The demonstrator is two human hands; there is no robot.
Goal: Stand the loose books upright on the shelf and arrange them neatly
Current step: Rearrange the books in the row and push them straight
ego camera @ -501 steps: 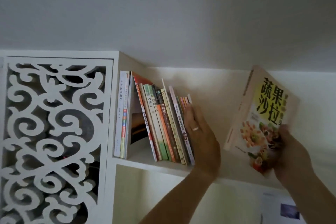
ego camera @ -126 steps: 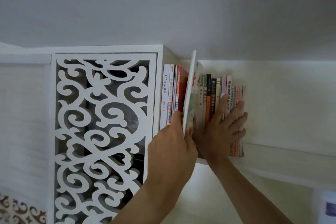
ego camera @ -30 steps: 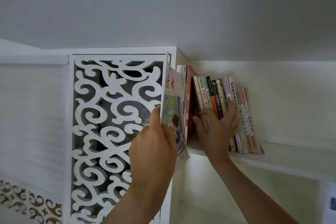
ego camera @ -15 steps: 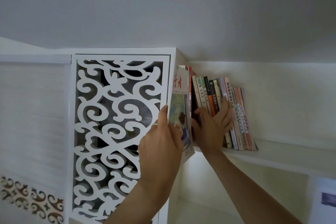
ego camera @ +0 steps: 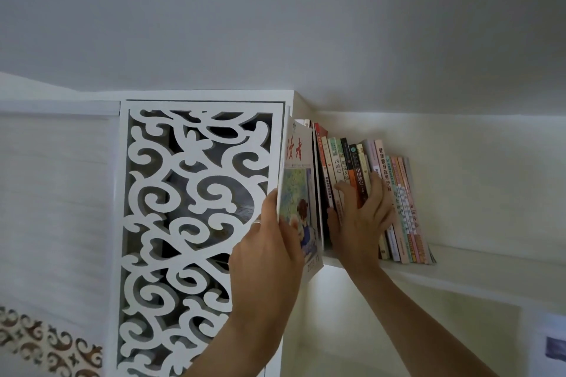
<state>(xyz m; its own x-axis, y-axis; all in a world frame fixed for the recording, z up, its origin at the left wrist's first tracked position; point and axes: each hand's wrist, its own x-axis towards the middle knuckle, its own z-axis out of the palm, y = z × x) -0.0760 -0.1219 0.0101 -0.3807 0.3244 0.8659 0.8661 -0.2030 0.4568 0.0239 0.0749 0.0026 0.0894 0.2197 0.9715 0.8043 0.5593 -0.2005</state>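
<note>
The left hand (ego camera: 266, 257) grips the lower edge of a thin white magazine with red characters and a painted cover (ego camera: 301, 193), held upright at the left end of the white shelf (ego camera: 459, 266), its lower corner hanging past the shelf's front edge. The right hand (ego camera: 361, 217) presses spread, nearly straight fingers against the spines of the row of colourful paperback books (ego camera: 395, 193), which lean leftward. A white cut-out scrollwork panel (ego camera: 196, 223) stands just left of the magazine.

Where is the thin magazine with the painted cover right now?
In the head view, the left hand grips the magazine at the left end of the book row, beside the carved white panel, its lower corner hanging below the shelf edge.
</note>
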